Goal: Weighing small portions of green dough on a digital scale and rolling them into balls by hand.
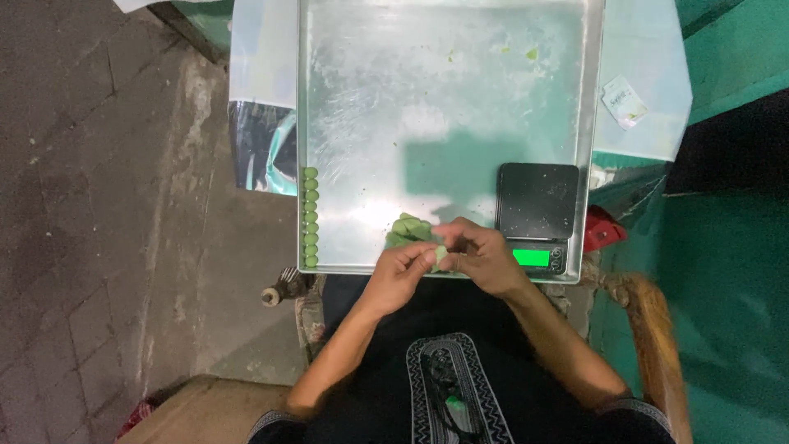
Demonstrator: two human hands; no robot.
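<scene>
Small green piece [440, 253] mostly hidden betw. fingers of left hand [400, 275] & right hand [483, 258]; shape can't be told. Green dough lump [408, 228] partly covered by hands. Scale [537, 215] display too blurred to read. Tray [329, 123] far edge cut off at top.

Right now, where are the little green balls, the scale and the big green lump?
Green balls [311, 217], head view, middle of the row.
Scale [537, 200], head view, black platform.
Green lump [408, 228], head view, its top.
</scene>
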